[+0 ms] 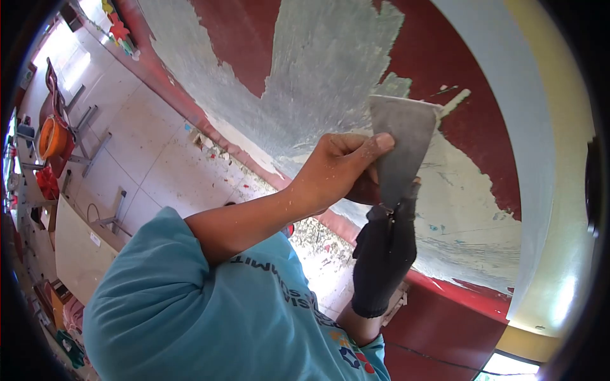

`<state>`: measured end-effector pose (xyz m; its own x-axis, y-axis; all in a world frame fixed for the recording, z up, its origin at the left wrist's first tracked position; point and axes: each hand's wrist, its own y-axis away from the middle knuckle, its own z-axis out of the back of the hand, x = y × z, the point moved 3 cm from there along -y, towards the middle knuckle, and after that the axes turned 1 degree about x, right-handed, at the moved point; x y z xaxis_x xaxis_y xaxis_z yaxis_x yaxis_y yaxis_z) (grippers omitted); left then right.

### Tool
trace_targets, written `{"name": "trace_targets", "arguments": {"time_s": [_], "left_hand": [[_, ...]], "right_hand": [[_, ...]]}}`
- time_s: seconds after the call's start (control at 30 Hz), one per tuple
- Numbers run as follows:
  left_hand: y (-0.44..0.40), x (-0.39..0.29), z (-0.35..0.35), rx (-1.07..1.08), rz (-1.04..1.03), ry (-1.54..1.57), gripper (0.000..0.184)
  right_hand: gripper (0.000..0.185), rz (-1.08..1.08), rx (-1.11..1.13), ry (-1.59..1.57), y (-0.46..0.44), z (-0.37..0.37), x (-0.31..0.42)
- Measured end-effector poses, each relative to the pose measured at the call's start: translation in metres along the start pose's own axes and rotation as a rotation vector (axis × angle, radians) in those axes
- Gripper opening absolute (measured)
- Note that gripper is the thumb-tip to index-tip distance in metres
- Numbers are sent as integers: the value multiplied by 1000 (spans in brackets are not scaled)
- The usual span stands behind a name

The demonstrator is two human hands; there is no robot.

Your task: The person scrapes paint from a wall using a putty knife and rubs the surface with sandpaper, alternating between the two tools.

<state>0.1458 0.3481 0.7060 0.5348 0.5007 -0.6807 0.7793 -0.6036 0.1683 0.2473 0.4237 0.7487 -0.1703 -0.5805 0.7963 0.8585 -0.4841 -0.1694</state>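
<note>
A putty knife with a wide grey metal blade (406,127) points up in front of the wall. My right hand (386,254), in a black glove, is closed around its handle end, which is mostly hidden. Bare and dusted with specks, my left hand (346,166) pinches the blade's left edge, thumb on the near face and fingers partly behind it. Behind the blade is a curved wall (318,70) with dark red paint and large scraped patches of grey and pale green.
Paint flakes (318,244) litter the tiled floor (159,159) along the wall's base. At the left are a chair (54,108) with an orange bowl (47,136) and a pale table (82,247). A pale curved band (546,159) borders the wall at the right.
</note>
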Motion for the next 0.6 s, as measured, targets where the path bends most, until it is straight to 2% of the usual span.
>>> {"name": "trace_targets", "arguments": {"time_s": [0.03, 0.07, 0.1, 0.13, 0.17, 0.3, 0.37, 0.4, 0.47, 0.5, 0.53, 0.6], "left_hand": [[0, 2, 0, 35, -15, -18, 46], [-2, 2, 0, 70, -42, -39, 45], [1, 12, -2, 103, 99, 17, 45], [2, 16, -4, 127, 118, -49, 45], [0, 15, -5, 118, 80, -25, 45], [0, 17, -9, 91, 99, 97, 46], [2, 25, -9, 81, 99, 79, 46], [0, 26, -7, 72, 74, 57, 46], [-1, 24, -2, 72, 41, 35, 47], [-3, 12, 1, 19, 1, 63, 47], [-5, 4, 4, -38, -44, 92, 47], [-8, 10, 12, -107, -130, 73, 48]], "right_hand": [[46, 37, 14, 56, 2, 5, 0], [49, 194, -41, 164, 4, 9, -6], [49, 32, -28, 147, 13, 16, -6], [50, -129, -16, 135, 19, 22, -1], [50, -29, 4, 234, 16, 25, -3], [49, -32, 6, 233, 12, 26, -1], [48, 108, 12, 282, 11, 25, -12], [48, 110, -3, 275, 7, 26, -13], [47, 246, 99, 294, -4, 25, -5], [46, 429, 110, 338, -16, 20, -2], [46, 423, 101, 337, -19, 19, -3], [46, 338, 257, 417, -24, 11, -3]]}}
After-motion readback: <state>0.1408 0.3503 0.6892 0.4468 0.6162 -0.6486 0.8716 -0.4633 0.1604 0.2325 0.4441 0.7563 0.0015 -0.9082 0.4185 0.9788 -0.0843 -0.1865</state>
